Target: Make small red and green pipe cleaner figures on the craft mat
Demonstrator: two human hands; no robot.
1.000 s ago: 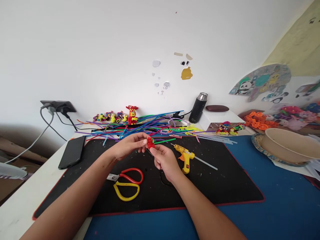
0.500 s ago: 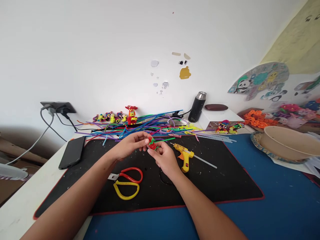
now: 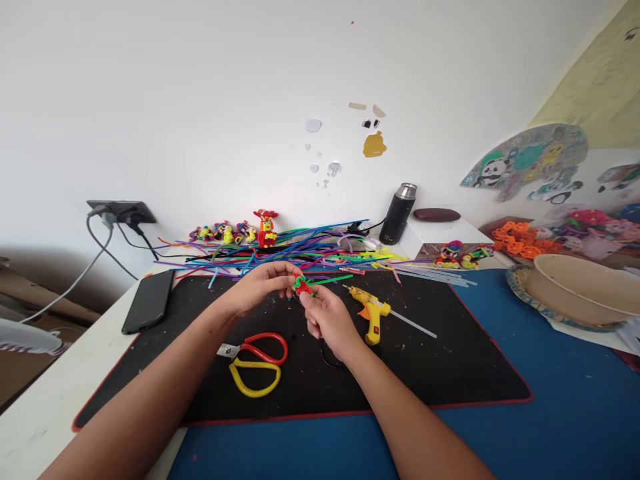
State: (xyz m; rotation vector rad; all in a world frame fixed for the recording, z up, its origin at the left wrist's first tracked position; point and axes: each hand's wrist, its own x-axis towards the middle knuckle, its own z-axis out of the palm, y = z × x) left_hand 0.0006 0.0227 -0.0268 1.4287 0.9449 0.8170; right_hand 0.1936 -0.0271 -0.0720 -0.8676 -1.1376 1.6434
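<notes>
Clock positions are read from the held piece, with 12 toward the wall (image 3: 225, 100). Nearest, both forearms (image 3: 145, 400) are cut off by the bottom edge. At 7 o'clock the scissors (image 3: 256, 364) lie on the black mat (image 3: 440, 373), their blades mostly hidden behind the left forearm. The right hand (image 3: 327, 320) has thumb and fingers pinched on a red-and-green fuzzy piece (image 3: 301, 285) above the mat; the left hand (image 3: 263, 287) grips it from 9 o'clock, fingers likewise closed. Fingertips mask part of it, so its full shape cannot be established. A green stem (image 3: 333, 281) shows at 3 o'clock; whether it joins the piece cannot be determined. The yellow glue gun (image 3: 374, 309) lies at 4 o'clock, a phone (image 3: 149, 301) at 9. Farther off, coloured stems (image 3: 300, 252) overlap too densely to count. A red figure (image 3: 267, 235) stands at 11 o'clock, a black flask (image 3: 397, 217) at 2.
</notes>
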